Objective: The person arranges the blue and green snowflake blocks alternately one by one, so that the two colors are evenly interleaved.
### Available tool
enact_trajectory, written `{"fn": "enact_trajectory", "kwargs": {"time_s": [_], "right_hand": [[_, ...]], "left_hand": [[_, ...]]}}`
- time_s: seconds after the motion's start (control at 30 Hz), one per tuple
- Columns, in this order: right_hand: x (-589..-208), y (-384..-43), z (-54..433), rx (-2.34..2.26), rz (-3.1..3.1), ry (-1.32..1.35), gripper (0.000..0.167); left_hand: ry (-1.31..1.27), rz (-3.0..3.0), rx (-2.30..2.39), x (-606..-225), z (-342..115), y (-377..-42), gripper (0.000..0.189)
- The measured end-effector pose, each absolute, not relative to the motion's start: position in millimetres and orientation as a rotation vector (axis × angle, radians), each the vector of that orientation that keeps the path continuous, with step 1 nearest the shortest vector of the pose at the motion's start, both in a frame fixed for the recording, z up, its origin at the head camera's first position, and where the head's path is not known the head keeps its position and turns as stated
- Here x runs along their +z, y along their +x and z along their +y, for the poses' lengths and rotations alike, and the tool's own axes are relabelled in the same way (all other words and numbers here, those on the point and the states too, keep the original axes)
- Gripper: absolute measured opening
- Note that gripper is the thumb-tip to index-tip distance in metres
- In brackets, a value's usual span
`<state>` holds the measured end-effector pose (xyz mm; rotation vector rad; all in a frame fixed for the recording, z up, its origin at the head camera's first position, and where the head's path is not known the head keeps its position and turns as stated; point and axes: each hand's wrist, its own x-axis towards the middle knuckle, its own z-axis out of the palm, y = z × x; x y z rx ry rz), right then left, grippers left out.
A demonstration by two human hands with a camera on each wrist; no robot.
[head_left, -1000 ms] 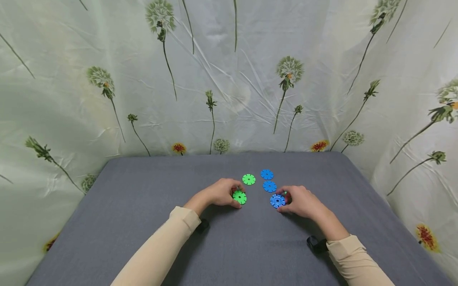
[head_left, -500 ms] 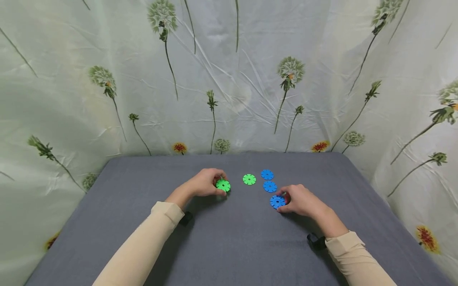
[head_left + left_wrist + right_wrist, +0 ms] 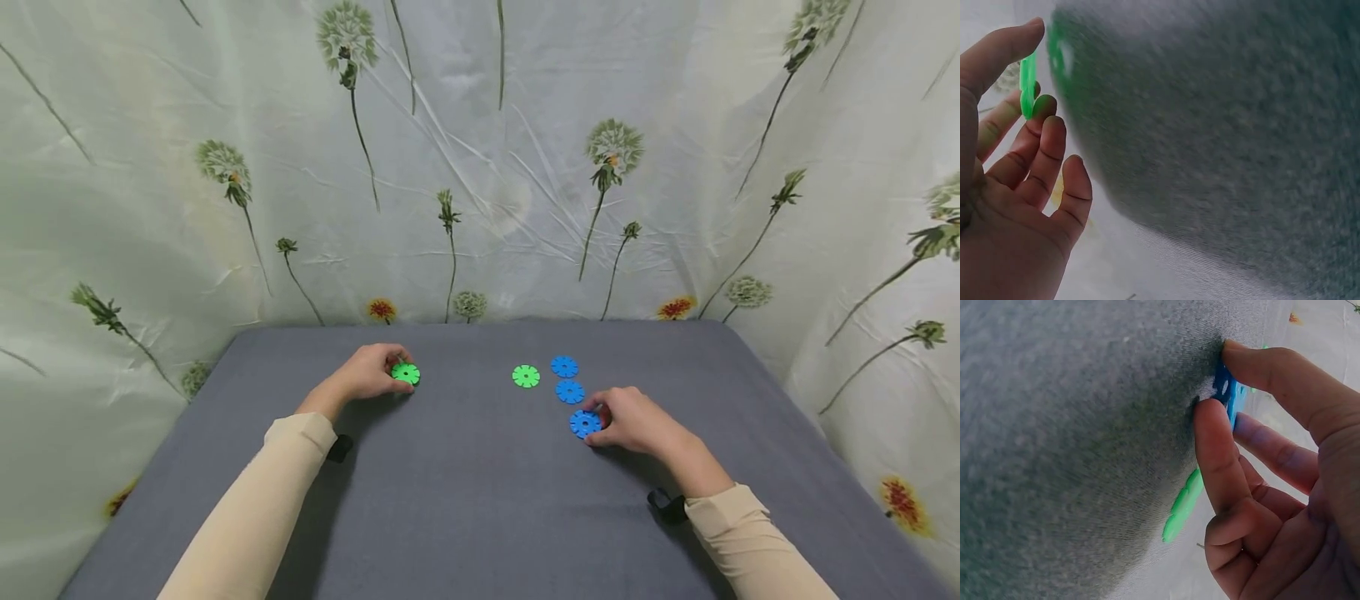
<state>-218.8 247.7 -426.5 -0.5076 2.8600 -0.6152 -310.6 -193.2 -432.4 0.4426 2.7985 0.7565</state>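
Behind the grey table hangs a pale curtain with printed dandelions. At left, a beige sleeve and a black strap lead to the left hand, which pinches a notched green disc between thumb and fingers; the little finger is slightly bent. Near the middle, a flat green disc lies alone. To its right, a far blue disc and a near blue disc lie close together. Just in front, the right hand grasps a blue disc by its edges, palm turned inward; whether this disc touches the table, I cannot tell. A third green disc lies beside these fingers, hidden from the head view.
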Motion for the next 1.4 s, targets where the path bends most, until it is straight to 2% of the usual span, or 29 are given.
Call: {"fn": "enact_trajectory", "kwargs": {"time_s": [0.97,1.2,1.4], "right_hand": [[-429,-216,247,-0.672,2.822,-0.464,0.040],[-431,-217,247,-0.675,2.825,-0.472,0.038],[-431,-218,248,-0.727,2.814,-0.442,0.038]], "left_hand": [[0.418,2.674,0.786,-430,-200,-324,0.052],[0.295,2.710,0.907,-436,-202,-322,0.037],[0.253,2.742,0.933,-436,-199,-323,0.034]]}}
